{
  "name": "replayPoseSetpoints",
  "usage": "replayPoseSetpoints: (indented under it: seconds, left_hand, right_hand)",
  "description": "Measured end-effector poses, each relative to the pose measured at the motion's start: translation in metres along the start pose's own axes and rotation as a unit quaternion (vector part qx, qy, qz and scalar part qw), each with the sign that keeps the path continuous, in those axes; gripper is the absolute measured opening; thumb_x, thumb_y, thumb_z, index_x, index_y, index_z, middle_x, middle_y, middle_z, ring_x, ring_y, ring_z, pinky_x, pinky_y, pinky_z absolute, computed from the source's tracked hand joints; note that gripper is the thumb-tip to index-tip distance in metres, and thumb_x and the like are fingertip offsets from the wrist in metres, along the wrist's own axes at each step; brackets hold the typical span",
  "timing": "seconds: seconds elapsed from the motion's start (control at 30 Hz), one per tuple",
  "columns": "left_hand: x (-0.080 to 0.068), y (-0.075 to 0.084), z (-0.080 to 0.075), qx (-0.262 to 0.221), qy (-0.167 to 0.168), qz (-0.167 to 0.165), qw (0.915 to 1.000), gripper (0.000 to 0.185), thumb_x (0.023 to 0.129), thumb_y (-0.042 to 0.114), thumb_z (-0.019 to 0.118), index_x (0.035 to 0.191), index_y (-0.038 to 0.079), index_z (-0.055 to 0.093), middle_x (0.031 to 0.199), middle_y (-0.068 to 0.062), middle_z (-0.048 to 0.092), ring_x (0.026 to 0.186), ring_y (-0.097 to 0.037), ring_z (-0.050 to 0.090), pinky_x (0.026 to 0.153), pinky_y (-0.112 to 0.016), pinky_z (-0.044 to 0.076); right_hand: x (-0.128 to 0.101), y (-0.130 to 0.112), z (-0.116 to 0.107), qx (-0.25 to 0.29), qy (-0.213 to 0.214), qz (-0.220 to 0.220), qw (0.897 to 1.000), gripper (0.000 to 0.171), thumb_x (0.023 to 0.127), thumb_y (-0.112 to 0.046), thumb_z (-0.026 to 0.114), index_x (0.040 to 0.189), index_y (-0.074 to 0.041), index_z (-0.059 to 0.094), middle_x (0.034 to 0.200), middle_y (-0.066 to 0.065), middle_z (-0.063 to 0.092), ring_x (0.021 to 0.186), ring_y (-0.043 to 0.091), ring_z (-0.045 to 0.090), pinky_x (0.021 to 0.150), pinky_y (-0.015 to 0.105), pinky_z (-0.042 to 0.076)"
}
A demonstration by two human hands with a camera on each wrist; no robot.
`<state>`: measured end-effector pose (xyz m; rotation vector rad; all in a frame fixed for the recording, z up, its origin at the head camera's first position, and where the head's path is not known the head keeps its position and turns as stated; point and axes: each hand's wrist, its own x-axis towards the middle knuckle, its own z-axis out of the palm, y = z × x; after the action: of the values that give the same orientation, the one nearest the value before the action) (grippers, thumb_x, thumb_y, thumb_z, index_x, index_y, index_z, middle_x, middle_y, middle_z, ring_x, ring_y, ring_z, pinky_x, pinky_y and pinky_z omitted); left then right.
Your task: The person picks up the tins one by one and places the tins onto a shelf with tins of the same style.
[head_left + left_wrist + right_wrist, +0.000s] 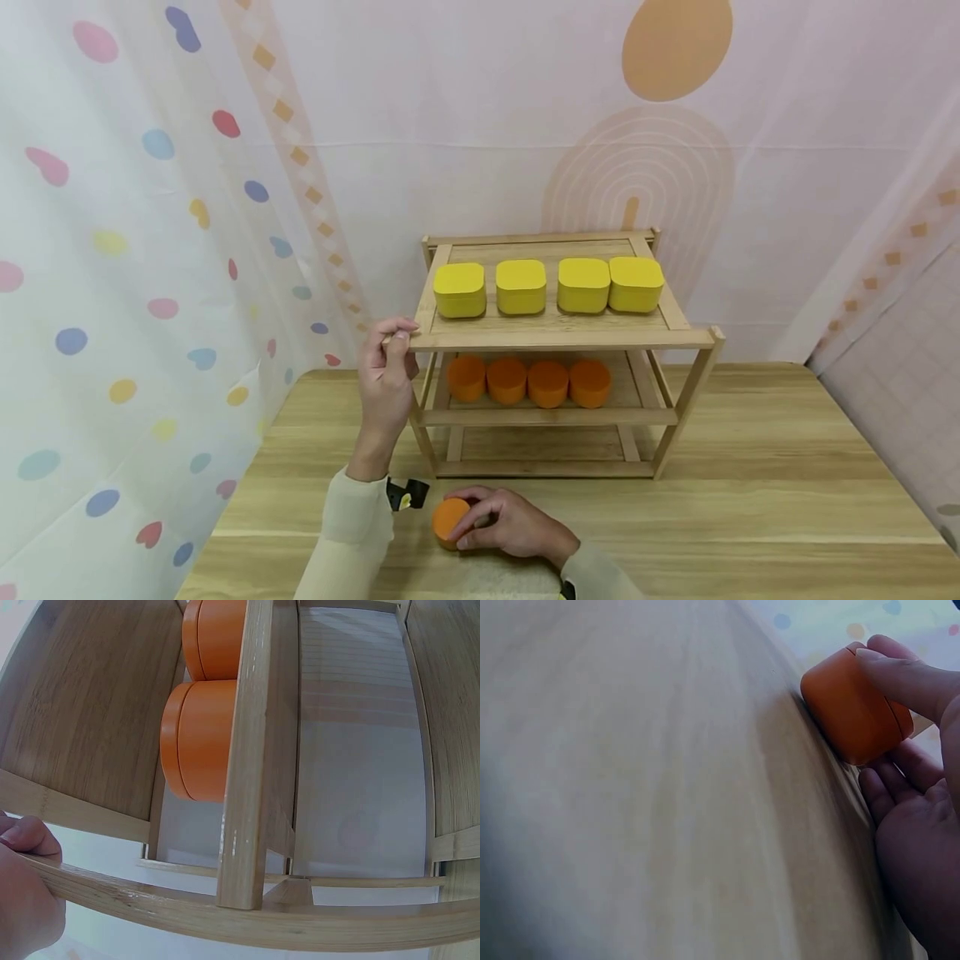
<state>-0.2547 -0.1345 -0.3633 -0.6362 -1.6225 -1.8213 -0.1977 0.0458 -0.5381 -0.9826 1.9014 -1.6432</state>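
Observation:
My left hand (386,375) grips the front left corner of a wooden shelf rack (555,340). In the left wrist view, the fingers (31,836) lie against its rail. On the table in front of the rack, my right hand (513,523) holds a small orange round lidded box (450,518) between thumb and fingers. The right wrist view shows this orange box (851,712) resting on the tabletop, with the thumb on its lid edge. Several yellow rounded-square boxes (521,287) stand in a row on the top tier. Several more orange round boxes (507,382) line the middle tier.
The rack's bottom tier (543,444) sits low on the wood-grain table (772,500). A patterned curtain (450,167) hangs behind the table and along its left side. On my left wrist is a black strap mount (407,493).

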Motion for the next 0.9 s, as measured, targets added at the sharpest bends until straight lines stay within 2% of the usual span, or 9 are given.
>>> replayPoseSetpoints:
  seconds: [0.33,0.7,0.9]
  left_hand:
    - [0.0046,0.0007,0.0005,-0.004,0.008,0.011,0.9999,0.023,0.104,0.011,0.041,0.103,-0.009,0.052,0.056,0.006,0.032,0.045,-0.010,0.026,0.044,-0.023,0.023]
    - [0.0043,0.0011,0.0000,0.008,-0.002,0.022,0.9997,0.023,0.104,0.008,0.040,0.103,-0.011,0.051,0.054,0.004,0.031,0.044,-0.010,0.026,0.044,-0.023,0.024]
    - [0.0005,0.0009,-0.0002,0.015,0.001,0.013,0.9998,0.021,0.104,0.006,0.039,0.103,-0.010,0.053,0.056,0.004,0.033,0.046,-0.010,0.028,0.045,-0.023,0.026]
  right_hand:
    - [0.0045,0.0004,-0.0060,-0.031,-0.007,-0.001,0.999,0.016,0.089,-0.019,0.074,0.101,-0.010,0.079,0.145,0.006,0.052,0.134,0.012,0.046,0.108,0.026,0.037]
    - [0.0036,-0.0021,-0.0034,-0.030,0.001,0.005,1.000,0.015,0.089,-0.019,0.074,0.100,-0.010,0.079,0.143,0.004,0.054,0.131,0.011,0.049,0.107,0.027,0.038]
    - [0.0003,-0.0034,0.0005,-0.015,0.003,0.019,1.000,0.016,0.089,-0.019,0.073,0.101,-0.010,0.079,0.143,0.004,0.054,0.130,0.011,0.049,0.106,0.026,0.038]
